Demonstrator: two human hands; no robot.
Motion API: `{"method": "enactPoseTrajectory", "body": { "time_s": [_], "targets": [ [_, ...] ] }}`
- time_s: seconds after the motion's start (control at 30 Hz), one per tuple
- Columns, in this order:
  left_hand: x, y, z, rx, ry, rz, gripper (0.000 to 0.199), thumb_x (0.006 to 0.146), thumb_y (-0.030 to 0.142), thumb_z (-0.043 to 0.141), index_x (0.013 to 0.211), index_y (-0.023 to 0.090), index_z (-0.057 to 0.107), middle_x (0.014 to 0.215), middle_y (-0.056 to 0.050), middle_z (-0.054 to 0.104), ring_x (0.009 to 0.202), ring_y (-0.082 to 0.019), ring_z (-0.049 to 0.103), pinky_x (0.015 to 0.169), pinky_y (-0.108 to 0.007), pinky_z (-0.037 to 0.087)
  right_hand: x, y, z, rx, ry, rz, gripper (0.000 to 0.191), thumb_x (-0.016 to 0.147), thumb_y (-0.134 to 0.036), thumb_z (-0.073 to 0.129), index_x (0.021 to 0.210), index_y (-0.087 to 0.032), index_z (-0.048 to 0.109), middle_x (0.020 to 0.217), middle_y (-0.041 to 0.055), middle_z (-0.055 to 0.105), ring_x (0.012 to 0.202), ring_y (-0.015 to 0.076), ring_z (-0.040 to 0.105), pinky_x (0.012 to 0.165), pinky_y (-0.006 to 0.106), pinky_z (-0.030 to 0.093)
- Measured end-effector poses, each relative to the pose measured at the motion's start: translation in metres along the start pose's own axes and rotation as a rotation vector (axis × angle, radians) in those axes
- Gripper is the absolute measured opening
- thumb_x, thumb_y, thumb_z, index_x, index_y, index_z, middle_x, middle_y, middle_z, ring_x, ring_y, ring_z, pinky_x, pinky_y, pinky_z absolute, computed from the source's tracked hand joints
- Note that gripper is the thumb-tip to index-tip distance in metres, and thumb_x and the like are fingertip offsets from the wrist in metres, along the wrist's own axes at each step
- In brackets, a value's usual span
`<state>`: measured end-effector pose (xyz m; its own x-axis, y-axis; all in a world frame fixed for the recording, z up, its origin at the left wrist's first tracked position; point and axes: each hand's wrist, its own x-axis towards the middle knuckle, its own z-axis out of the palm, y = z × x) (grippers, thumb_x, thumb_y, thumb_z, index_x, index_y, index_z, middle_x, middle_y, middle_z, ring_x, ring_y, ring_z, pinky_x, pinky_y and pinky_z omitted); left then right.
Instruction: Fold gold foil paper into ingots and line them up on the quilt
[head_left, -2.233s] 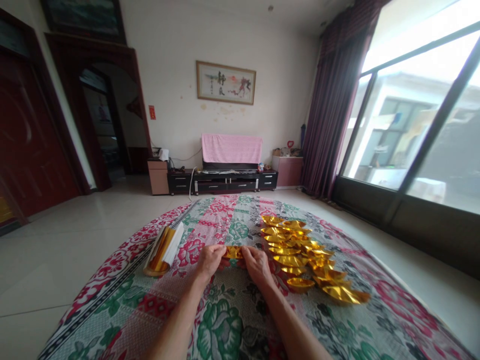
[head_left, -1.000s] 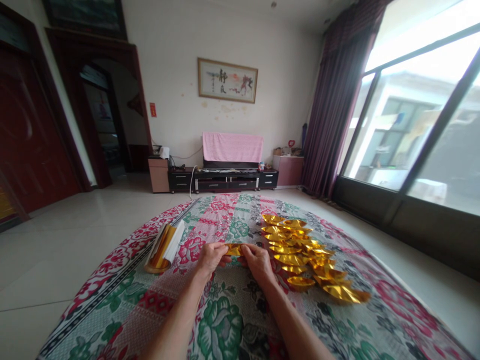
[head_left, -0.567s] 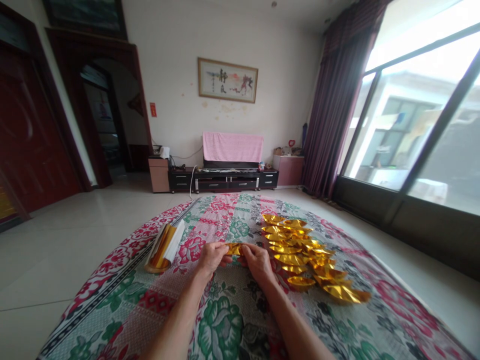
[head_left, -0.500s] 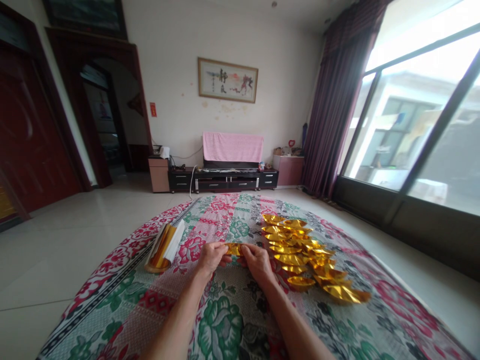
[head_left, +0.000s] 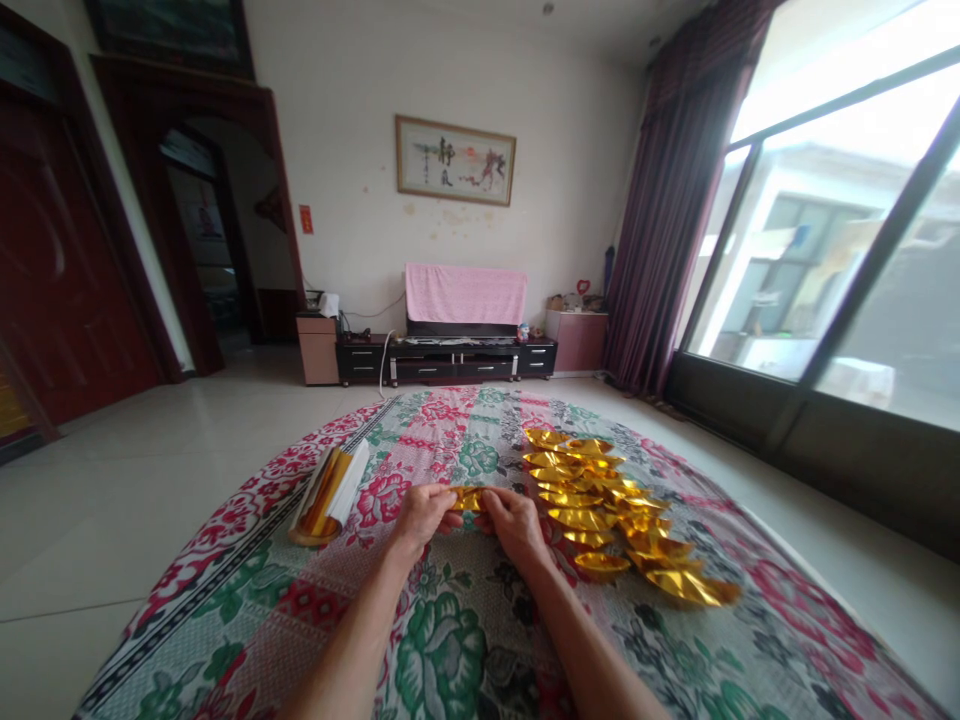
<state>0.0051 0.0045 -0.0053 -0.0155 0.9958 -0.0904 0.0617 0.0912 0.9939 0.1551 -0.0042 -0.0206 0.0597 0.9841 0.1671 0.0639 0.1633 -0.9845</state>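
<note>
My left hand [head_left: 424, 518] and right hand [head_left: 513, 518] are pinching the ends of a gold foil piece [head_left: 469, 498], holding it sideways, left of the foil ingots [head_left: 581, 520].

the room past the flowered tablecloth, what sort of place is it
Probably a living room in a home: a low black TV cabinet stands by the far wall, with a pink cloth draped above it, and a framed painting hangs over them.
</note>
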Motion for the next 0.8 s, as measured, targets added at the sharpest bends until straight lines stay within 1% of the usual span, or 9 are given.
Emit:
{"method": "enactPoseTrajectory", "body": {
  "time_s": [0.13,0.3,0.63,0.8],
  "targets": [
    [-0.0001,-0.0001,-0.0001,-0.017,0.014,-0.01,0.025,0.072,0.023,0.056,0.089,0.01,0.068,0.061,-0.007,0.069,0.049,-0.014,0.062,0.041,-0.018,0.043,-0.0006,0.0019,-0.0004,-0.011,-0.018,0.004,0.052,0.071,-0.054,0.054,0.097,-0.011,0.068,0.066,0.0055,0.068,0.056,0.0193,0.064,0.05,0.027,0.051],
    [0.0004,-0.0002,0.0008,-0.01,0.017,-0.015,0.025,0.072,0.024,0.056,0.088,0.009,0.068,0.061,-0.006,0.069,0.05,-0.015,0.062,0.041,-0.019,0.043,-0.0011,0.0016,-0.0002,-0.013,-0.022,0.002,0.055,0.071,-0.057,0.053,0.096,-0.01,0.068,0.066,0.0058,0.069,0.055,0.0192,0.063,0.05,0.027,0.051],
    [0.0013,0.0012,0.0004,0.01,0.009,-0.01,0.024,0.073,0.022,0.054,0.088,0.01,0.068,0.062,-0.006,0.069,0.05,-0.014,0.062,0.041,-0.018,0.042,-0.0028,-0.0017,0.0001,-0.032,0.001,-0.021,0.047,0.072,-0.051,0.053,0.091,-0.011,0.069,0.066,0.0047,0.068,0.055,0.0185,0.063,0.049,0.026,0.051],
    [-0.0014,0.0041,-0.0009,0.003,0.013,-0.018,0.027,0.074,0.021,0.054,0.094,0.009,0.068,0.061,-0.007,0.069,0.051,-0.014,0.063,0.042,-0.019,0.043,-0.0043,-0.0064,-0.0001,-0.019,0.003,-0.006,0.043,0.068,-0.047,0.058,0.092,-0.013,0.069,0.069,0.0048,0.069,0.056,0.0182,0.063,0.05,0.025,0.051]
  ]
}}
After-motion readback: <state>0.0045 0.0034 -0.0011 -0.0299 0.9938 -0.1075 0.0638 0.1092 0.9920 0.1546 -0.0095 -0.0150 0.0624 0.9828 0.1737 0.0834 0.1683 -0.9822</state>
